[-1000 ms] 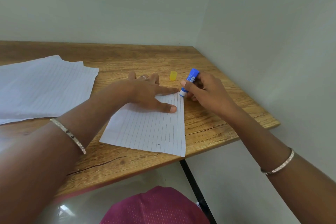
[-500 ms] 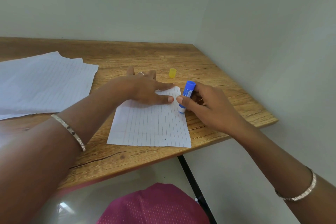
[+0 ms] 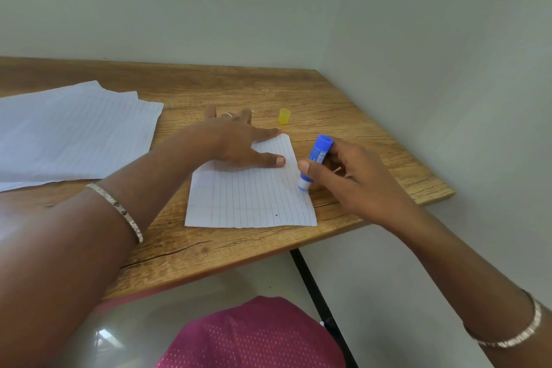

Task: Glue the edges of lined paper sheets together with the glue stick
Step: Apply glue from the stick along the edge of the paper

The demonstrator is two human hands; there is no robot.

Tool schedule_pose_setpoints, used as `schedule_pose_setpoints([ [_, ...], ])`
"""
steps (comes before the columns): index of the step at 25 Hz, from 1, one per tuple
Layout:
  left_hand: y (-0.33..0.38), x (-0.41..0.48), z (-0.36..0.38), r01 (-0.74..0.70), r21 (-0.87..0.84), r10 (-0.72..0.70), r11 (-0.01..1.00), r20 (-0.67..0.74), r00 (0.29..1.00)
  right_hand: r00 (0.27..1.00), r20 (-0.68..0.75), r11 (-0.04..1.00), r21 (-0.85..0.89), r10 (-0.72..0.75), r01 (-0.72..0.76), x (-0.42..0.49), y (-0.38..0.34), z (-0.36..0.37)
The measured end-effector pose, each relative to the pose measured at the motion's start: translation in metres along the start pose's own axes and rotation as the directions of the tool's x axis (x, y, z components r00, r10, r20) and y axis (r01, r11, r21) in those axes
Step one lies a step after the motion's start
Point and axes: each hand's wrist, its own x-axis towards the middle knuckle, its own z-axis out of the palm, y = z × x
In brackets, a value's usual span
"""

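In a pale-walled corner, a wooden table (image 3: 268,92) carries a stack of lined sheets (image 3: 71,131) and a yellow cap (image 3: 284,116). The left hand (image 3: 239,143) lies flat, fingers spread, pinning one lined sheet (image 3: 251,197). The right hand (image 3: 343,176) is closed around a blue glue stick (image 3: 316,158), tip touching the sheet's right edge.
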Motion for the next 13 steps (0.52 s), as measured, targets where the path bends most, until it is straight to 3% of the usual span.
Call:
schedule_pose_setpoints([
  [5, -0.002, 0.003, 0.003, 0.051, 0.035, -0.05, 0.998, -0.031, 0.998, 0.998, -0.051, 0.999, 0.004, 0.049, -0.049, 0.034, 0.006, 0.009],
  [13, -0.004, 0.002, 0.004, 0.081, 0.023, -0.08, 0.996, -0.061, 0.995, 1.0, 0.01, 0.999, -0.036, 0.027, -0.026, 0.027, 0.007, 0.008],
])
